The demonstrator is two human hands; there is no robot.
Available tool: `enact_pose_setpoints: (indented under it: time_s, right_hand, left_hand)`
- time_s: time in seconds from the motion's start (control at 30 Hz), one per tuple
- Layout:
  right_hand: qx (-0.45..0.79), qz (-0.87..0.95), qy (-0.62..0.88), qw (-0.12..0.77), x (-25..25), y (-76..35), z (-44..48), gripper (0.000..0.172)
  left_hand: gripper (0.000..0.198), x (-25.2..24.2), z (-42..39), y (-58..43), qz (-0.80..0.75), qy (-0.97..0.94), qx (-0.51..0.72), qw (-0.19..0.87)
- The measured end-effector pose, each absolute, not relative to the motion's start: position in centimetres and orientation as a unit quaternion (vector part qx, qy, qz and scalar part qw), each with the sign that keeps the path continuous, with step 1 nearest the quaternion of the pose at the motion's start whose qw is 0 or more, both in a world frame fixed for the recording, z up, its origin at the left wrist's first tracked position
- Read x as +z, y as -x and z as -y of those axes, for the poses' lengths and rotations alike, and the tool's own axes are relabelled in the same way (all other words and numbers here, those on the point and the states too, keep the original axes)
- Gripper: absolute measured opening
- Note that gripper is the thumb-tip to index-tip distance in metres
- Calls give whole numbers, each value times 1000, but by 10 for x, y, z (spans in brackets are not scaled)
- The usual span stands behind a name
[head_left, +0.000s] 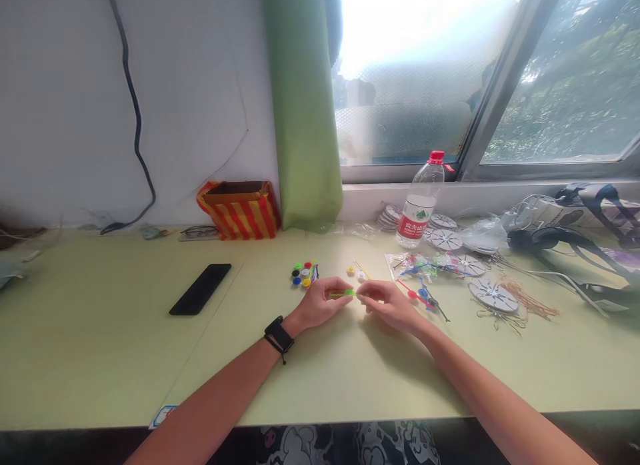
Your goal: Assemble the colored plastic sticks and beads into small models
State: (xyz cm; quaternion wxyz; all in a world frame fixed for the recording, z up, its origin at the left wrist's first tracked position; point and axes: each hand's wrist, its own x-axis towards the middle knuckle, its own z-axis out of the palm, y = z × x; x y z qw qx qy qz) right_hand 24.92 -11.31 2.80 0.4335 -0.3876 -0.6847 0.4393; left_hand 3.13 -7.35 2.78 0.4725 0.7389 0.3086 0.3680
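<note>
Over the pale green table [240, 372], my left hand [323, 304] pinches a small bright green plastic piece [349, 292] with a thin stick part. My right hand [387, 306] meets it from the other side, fingertips closed at the piece's right end. Fingers hide much of its shape. Just beyond the hands lie a yellow cap-like piece [351, 271] and a white one [361, 276]. To the left is a cluster of round coloured pieces [301, 274], several in all. Right of my right hand are a red stick piece with a disc [413, 294] and blue ones [425, 297].
A black phone [201, 290] lies at left, with a striped red and yellow box [241, 210] behind it. A water bottle [419, 202] stands near the window. White slotted discs [493, 296], brown strings [531, 297], plastic bags [483, 235] and black straps [555, 242] fill the right side.
</note>
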Motion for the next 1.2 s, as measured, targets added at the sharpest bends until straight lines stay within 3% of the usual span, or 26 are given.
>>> enact_pose_setpoints:
  time_s: [0.33,0.43,0.57,0.63,0.73,0.77,0.83,0.97,1.2]
  right_hand:
    - [439,661,410,449,35,-250,115,27]
    - [404,649,435,476,34,-250,115,32]
    - [360,679,427,477,32,-249,115,26]
    - [365,683,416,476,31,-247,117,36]
    - [366,670,418,493,30,-244,120,65]
    - [368,669,421,489,30,-244,121,61]
    - [395,681,419,453,30,-245,122,37]
    - [467,697,385,384,30,-246,121,64]
    - [430,673,410,441,33,-241,119,43]
  left_hand:
    - [30,36,73,-29,-290,-691,338,570]
    - [35,33,70,-28,-295,-678,349,575]
    - [36,29,64,-28,-318,-658,384,565]
    - [37,28,62,-27,-322,-645,398,567]
    - [37,27,62,-27,-321,-633,407,575]
    - [37,27,62,-27,-321,-631,408,577]
    - [37,28,63,-28,-317,-627,409,582]
    - [36,32,66,-30,-316,-618,413,589]
    - [35,40,72,-31,-309,-623,408,591]
